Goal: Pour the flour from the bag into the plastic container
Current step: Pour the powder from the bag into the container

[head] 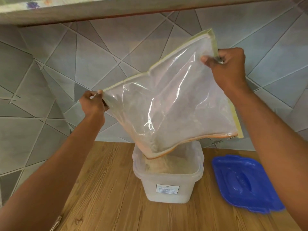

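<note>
One item in hand: clear plastic bag (175, 104), cream-edged, with an orange zip strip along its lower, open edge.
Bag position: held up in the air above the counter, upended and tilted, with the open corner dipping into the mouth of the plastic container (168, 179).
Flour (160, 164): pale beige; a little clings inside the low corner of the bag, and a stream falls from the opening onto the heap inside the container.
Plastic container: translucent white, square, lid off, upright on the counter (106, 189); a small printed label faces the camera, its text too small to read.
Left hand (93, 102): at the lower left corner of the bag; fingers and thumb pinch the cream edge.
Right hand (228, 64): higher, at the upper right edge of the bag; fingers curled round and thumb pressed on the plastic, gripping it.
Blue lid (245, 184): lying flat on the counter just right of the container, not touching it.
Counter: wood-grain surface, running to the wall behind.
Wall (50, 72): grey tiles cut into angular shapes with pale grout lines.
Shelf (100, 10): pale edge overhead, across the top of the view.
</note>
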Demonstrator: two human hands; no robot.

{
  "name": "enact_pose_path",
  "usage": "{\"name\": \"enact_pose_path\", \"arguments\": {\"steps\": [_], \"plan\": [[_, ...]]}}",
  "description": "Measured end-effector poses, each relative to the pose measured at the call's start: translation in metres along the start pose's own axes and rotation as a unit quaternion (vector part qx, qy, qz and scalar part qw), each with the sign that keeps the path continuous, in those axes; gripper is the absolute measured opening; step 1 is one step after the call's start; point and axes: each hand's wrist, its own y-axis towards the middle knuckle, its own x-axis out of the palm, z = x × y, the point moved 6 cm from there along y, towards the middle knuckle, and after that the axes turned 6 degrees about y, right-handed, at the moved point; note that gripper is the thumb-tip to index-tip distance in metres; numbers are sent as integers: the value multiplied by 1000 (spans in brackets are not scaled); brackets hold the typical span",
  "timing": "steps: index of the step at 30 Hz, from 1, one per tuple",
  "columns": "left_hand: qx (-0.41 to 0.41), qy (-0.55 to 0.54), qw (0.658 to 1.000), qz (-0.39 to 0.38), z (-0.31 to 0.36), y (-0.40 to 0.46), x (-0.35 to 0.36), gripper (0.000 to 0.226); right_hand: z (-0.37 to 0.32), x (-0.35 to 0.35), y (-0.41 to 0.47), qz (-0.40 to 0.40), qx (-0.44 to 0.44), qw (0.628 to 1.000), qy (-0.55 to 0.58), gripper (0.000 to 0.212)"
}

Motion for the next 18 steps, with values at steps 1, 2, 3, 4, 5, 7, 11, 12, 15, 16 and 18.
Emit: {"name": "enact_pose_path", "arguments": {"steps": [1,2,3,4,5,7,11,12,15,16,18], "plan": [[6,-6,1000,-9,4,0,2,28,2,-4,0,20,3,1000,3,33],[13,-10,1000,-19,7,0,4,28,3,-8,0,33,13,999,8,32],[21,-9,999,-23,10,0,6,29,3,-8,0,24,15,1000,11,33],[29,-1,999,-23,13,0,7,28,3,-5,0,3,18,1000,9,38],[34,7,999,-23,16,0,8,28,5,-4,0,-10,18,1000,5,41],[38,8,999,-26,20,-2,10,27,7,-9,2,17,28,999,3,35],[46,12,998,-29,24,-5,9,27,5,-13,1,6,17,1000,23,50],[46,11,998,-33,26,-6,8,27,2,-16,0,18,16,999,27,47],[44,-3,998,-35,30,-8,6,28,-2,-18,-1,11,18,999,30,49],[45,-5,998,-34,31,-8,5,29,-4,-18,-1,4,10,1000,25,53],[48,-4,998,-37,35,-10,4,29,-6,-23,-2,23,16,999,26,48]]}}
